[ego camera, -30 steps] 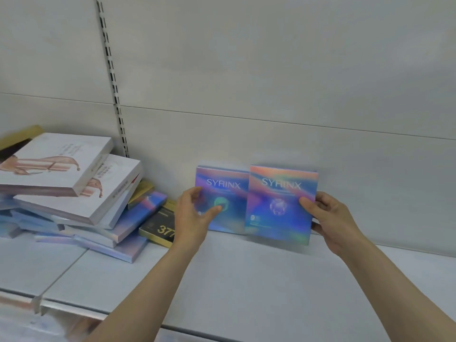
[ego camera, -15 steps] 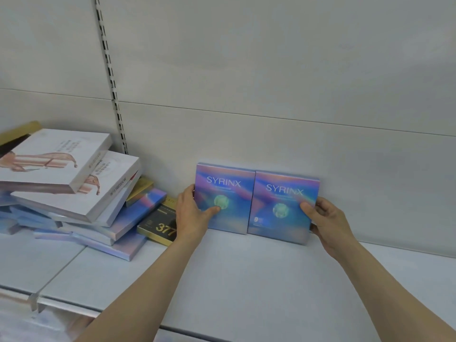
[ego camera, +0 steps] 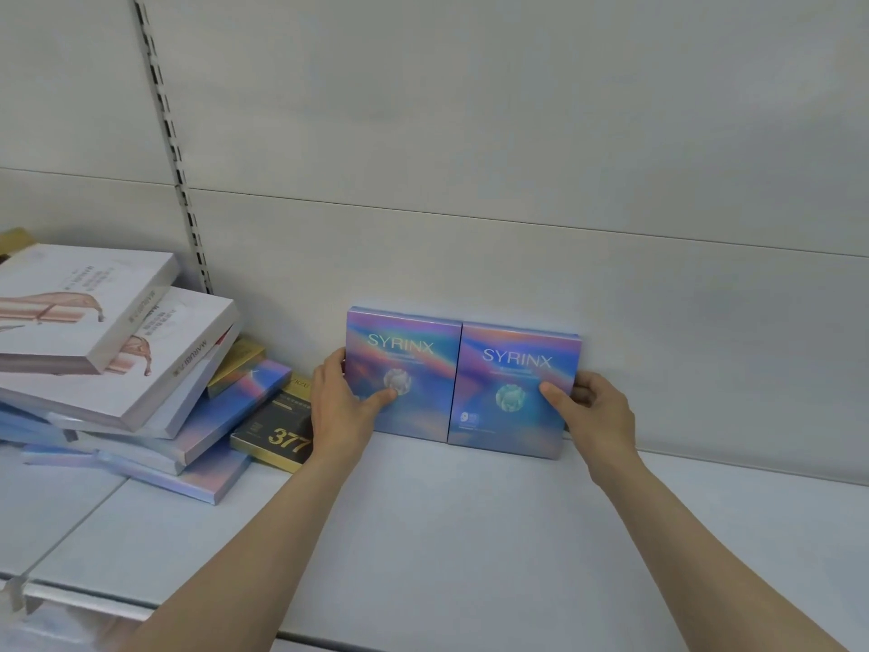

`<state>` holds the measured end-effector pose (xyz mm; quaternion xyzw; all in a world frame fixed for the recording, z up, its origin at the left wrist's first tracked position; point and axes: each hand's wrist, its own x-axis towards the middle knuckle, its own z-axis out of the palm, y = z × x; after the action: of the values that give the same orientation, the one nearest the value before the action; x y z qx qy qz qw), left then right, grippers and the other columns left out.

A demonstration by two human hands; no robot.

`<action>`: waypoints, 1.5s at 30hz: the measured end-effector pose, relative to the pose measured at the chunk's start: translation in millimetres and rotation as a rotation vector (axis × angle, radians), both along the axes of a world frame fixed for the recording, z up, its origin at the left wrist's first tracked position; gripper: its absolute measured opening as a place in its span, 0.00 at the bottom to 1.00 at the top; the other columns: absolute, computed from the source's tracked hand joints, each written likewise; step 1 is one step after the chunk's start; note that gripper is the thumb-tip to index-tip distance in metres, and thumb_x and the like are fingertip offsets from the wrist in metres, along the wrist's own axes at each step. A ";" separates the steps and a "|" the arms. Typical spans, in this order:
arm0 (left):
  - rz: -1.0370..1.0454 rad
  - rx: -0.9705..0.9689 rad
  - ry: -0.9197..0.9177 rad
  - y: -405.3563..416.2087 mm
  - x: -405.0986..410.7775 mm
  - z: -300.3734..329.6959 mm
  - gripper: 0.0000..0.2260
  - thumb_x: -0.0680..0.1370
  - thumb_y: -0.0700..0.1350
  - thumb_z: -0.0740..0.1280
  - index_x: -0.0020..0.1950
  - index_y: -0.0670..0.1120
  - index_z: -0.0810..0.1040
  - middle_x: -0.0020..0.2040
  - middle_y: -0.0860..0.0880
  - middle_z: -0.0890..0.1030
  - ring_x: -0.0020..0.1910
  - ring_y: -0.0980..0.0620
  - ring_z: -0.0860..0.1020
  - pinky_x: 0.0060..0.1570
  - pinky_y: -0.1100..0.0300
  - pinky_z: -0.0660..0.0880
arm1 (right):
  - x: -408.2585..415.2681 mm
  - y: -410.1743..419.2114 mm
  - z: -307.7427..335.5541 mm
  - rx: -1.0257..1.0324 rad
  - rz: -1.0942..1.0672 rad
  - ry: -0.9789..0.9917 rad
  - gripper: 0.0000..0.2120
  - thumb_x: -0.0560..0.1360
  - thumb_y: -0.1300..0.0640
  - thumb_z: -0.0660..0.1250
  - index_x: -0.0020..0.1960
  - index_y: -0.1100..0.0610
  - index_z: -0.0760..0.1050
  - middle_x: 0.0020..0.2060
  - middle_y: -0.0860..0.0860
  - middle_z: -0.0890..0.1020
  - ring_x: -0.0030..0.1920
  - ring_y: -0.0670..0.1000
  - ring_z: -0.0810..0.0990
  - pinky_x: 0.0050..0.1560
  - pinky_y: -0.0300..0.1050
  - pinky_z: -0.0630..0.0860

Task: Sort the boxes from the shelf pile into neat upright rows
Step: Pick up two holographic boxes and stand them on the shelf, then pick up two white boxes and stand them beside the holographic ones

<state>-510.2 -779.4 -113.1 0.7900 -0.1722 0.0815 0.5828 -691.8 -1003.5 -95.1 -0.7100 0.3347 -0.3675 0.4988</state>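
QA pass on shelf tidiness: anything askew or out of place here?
Yes. The pile at the left of the shelf is a slumped, fanned-out heap of flat-lying boxes, with a black and gold box poking out from under it. The two SYRINX boxes stand upright, edges touching, against the back wall.

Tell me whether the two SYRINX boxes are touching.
Touching. The head view shows the left box and right box edge to edge, with no gap along their seam.

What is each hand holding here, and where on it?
Left hand grips the left SYRINX box by its left edge; right hand grips the right SYRINX box by its right edge.
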 end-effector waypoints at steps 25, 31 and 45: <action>-0.076 0.205 0.079 26.9 -10.8 12.2 0.39 0.71 0.50 0.76 0.75 0.45 0.59 0.70 0.45 0.67 0.70 0.46 0.67 0.65 0.51 0.69 | -17.5 44.8 10.7 -0.218 -0.093 0.444 0.31 0.77 0.45 0.68 0.72 0.61 0.65 0.65 0.58 0.76 0.63 0.60 0.76 0.56 0.51 0.73; -0.241 0.331 -0.048 126.2 -29.8 53.1 0.35 0.73 0.53 0.73 0.75 0.45 0.64 0.71 0.45 0.68 0.69 0.47 0.69 0.65 0.55 0.67 | -11.2 129.9 60.0 -0.501 -0.062 0.596 0.25 0.79 0.47 0.64 0.71 0.60 0.68 0.67 0.60 0.72 0.67 0.61 0.70 0.61 0.54 0.70; 0.039 0.532 -0.379 521.1 -16.5 124.9 0.24 0.75 0.53 0.70 0.68 0.47 0.73 0.64 0.48 0.76 0.63 0.48 0.73 0.59 0.56 0.68 | 72.4 500.9 143.7 -0.852 0.622 0.251 0.20 0.80 0.49 0.65 0.70 0.51 0.72 0.66 0.44 0.74 0.66 0.45 0.71 0.64 0.35 0.63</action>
<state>-526.7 -258.3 11.8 0.8885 -0.2779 0.1902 0.3117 -619.4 -502.5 48.6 -0.9533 -0.0127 -0.2181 0.2083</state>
